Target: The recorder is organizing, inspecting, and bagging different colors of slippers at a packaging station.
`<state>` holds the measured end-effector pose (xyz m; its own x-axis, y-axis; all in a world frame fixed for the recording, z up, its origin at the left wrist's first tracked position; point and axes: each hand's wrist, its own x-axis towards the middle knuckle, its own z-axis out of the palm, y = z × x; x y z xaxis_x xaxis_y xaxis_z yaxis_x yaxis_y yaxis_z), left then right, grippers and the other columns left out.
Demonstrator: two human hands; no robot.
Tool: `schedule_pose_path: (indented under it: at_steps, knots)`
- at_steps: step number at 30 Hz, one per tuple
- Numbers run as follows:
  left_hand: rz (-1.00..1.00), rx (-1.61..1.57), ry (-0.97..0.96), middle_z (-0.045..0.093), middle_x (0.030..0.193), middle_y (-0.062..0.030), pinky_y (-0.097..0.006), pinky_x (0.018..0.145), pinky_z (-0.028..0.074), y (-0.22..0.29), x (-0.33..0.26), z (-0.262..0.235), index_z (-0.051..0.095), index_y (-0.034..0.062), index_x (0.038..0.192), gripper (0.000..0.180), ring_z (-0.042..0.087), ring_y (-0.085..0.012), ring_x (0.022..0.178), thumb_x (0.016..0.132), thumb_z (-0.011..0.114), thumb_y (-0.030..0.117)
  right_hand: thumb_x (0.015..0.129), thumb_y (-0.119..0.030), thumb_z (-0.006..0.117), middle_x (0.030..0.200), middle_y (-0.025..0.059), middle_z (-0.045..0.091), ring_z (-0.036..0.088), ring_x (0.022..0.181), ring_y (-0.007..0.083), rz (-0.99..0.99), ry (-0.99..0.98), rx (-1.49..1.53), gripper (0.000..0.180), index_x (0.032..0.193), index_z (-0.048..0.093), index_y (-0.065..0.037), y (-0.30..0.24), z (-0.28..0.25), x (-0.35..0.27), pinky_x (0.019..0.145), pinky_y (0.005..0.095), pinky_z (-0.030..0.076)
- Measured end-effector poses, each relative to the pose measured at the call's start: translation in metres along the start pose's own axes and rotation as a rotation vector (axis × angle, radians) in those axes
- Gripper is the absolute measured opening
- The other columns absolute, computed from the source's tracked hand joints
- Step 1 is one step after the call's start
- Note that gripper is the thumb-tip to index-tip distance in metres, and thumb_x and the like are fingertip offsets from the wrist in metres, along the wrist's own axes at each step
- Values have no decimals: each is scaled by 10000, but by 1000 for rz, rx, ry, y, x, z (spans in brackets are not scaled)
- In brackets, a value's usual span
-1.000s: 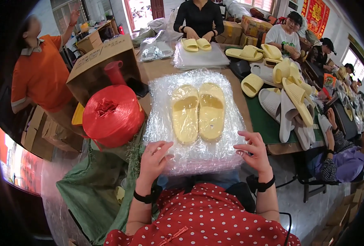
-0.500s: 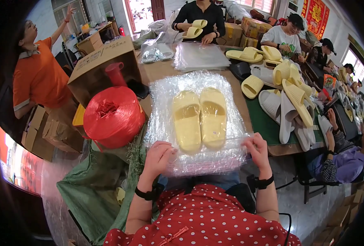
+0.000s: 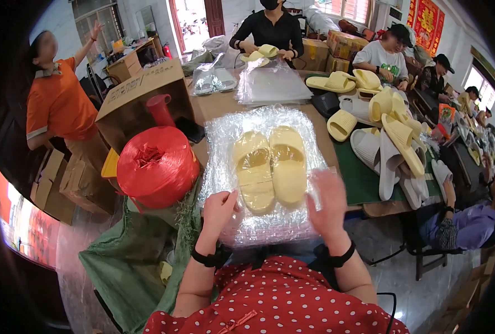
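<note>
head view: both hands' fingers pinch the clear bag [image 3: 264,222] holding yellow slippers [image 3: 270,167], left hand [image 3: 218,210], right hand [image 3: 328,206].

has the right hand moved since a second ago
Yes. The right hand has moved inward along the near edge of the plastic bag, toward the yellow slippers.

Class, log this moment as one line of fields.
left hand: on clear bag near edge | right hand: on same edge, blurred | inside: yellow slippers side by side | beside: red twine spool
</note>
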<state>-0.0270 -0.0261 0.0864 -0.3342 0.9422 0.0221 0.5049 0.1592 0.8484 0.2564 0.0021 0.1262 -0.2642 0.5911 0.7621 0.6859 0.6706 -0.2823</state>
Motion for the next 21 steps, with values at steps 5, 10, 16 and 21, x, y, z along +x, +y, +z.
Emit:
schedule_pose_path:
  at_steps: [5, 10, 16, 21]
  knots:
    - [2, 38, -53, 709, 733, -99, -359, 669, 500, 11, -3, -3, 713, 24, 834, 344, 657, -234, 657, 945, 611, 333, 946, -376, 609, 1491, 84, 478, 383, 1415, 335, -190, -541, -22, 552, 1423, 508, -118, -3, 48, -15, 1168, 518, 280]
    - [471, 538, 420, 629, 1299, -183, -437, 1015, 439, 25, -33, 2, 580, 40, 1328, 477, 575, -372, 1194, 920, 626, 283, 969, -446, 544, 1578, 80, 367, 313, 1461, 324, -167, -608, -70, 622, 1494, 421, -137, 4, 65, -31, 1199, 518, 216]
    - [613, 500, 14, 221, 1633, -164, -557, 1200, 180, 18, -23, 44, 400, 68, 1504, 619, 167, -428, 1500, 952, 586, 280, 972, -433, 547, 1576, 119, 363, 318, 1457, 343, -153, -610, -18, 618, 1488, 426, -116, 3, 64, -27, 1194, 516, 232]
    - [514, 522, -7, 219, 1618, -226, -531, 1201, 190, -19, -9, 67, 354, 27, 1517, 643, 166, -471, 1485, 981, 535, 333, 954, -395, 599, 1561, 218, 343, 320, 1441, 398, -15, -536, 106, 670, 1465, 416, -1, 21, 78, -40, 1190, 497, 246]
